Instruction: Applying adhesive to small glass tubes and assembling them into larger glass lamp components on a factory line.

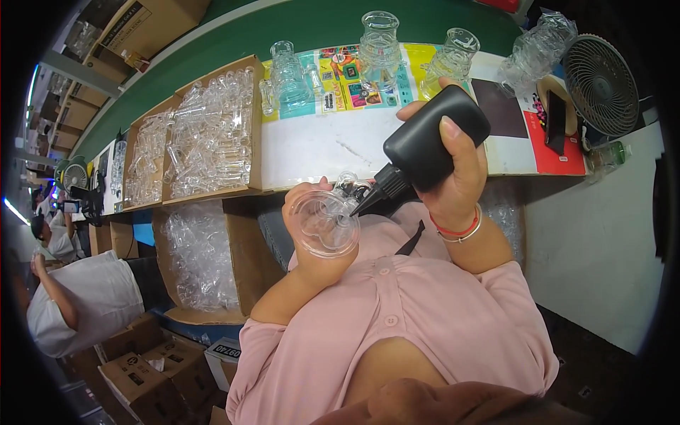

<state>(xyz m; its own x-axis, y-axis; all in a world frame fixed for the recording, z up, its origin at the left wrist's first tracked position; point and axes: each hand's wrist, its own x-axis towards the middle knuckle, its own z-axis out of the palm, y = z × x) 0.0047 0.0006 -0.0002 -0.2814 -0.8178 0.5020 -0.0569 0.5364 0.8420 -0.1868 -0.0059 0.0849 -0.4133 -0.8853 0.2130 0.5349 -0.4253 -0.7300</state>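
My left hand [312, 244] is closed around a clear glass piece [327, 225] with a round, wide rim tilted up toward me. In my right hand [459, 173] is a black squeeze bottle [435, 138], tipped down to the left. Its narrow nozzle [379, 190] points into the glass piece, with the tip at or very close to an inner part; whether they touch I cannot tell. Fingers hide part of the glass piece's far side.
A cardboard box [212, 134] full of small glass parts stands on the table's left. Glass vessels [380, 53] line the table's back, with a black fan [601, 85] and a phone [556, 122] at right. Below left, another carton [202, 258] holds plastic-wrapped items; a person [85, 301] sits beyond.
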